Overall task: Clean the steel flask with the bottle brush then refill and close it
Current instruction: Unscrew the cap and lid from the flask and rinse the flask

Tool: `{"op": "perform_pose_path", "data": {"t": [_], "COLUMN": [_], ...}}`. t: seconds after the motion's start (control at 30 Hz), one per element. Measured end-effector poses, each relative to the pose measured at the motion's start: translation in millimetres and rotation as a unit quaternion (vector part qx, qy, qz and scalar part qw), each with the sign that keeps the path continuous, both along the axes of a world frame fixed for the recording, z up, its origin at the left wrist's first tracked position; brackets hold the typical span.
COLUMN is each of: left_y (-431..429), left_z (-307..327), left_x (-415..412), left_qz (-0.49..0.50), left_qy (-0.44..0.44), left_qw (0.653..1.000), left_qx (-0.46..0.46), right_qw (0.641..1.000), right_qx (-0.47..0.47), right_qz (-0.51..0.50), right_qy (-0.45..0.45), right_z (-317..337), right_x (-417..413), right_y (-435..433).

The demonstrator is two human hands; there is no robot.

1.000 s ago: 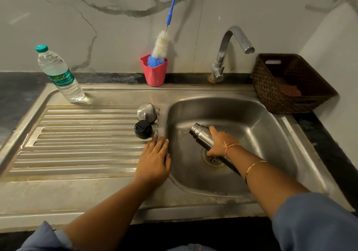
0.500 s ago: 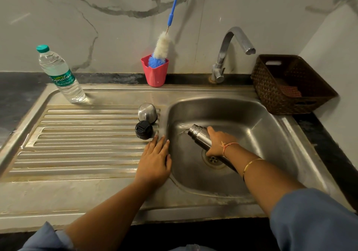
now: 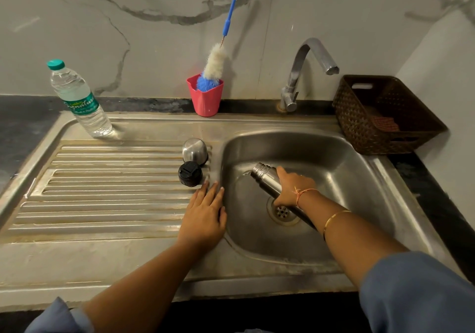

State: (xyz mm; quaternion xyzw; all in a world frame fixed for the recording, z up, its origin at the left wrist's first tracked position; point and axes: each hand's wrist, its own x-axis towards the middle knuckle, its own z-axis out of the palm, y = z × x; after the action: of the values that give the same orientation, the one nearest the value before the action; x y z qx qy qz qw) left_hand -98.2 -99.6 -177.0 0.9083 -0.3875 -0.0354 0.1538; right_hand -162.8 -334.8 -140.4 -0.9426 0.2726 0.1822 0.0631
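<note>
My right hand [image 3: 291,186] grips the steel flask [image 3: 267,178] over the sink basin [image 3: 341,173]. The flask is tipped with its open mouth pointing left and down, and a little water runs from it. My left hand [image 3: 205,214] rests flat on the sink's rim beside the basin, fingers straight. Just beyond its fingertips the flask's black inner stopper [image 3: 190,173] and steel cap [image 3: 194,150] stand on the ribbed drainboard [image 3: 102,191]. The bottle brush [image 3: 214,65], with a blue handle and white and blue bristles, stands in a red cup [image 3: 205,101] at the back.
A capped plastic water bottle [image 3: 79,101] stands at the drainboard's back left. The tap [image 3: 305,67] arches over the basin, its spout dry. A brown woven basket [image 3: 385,116] holding a cloth sits on the right counter. The drain [image 3: 282,211] lies under my right wrist.
The flask has tipped a little further toward the left. My left hand stays on the rim.
</note>
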Motion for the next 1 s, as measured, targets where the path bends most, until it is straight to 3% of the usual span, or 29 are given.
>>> {"op": "perform_pose_path", "data": {"t": [1.0], "left_y": [-1.9], "left_z": [1.1], "left_x": [-1.1], "left_qz": [0.009], "left_qy": [0.005], "left_qw": [1.0], "left_qx": [0.02], "right_qw": [0.999], "right_qx": [-0.033], "right_qz": [0.017], "right_qy": [0.003], "right_z": [-1.7], "right_x": [5.2], "right_y": [-6.8]}}
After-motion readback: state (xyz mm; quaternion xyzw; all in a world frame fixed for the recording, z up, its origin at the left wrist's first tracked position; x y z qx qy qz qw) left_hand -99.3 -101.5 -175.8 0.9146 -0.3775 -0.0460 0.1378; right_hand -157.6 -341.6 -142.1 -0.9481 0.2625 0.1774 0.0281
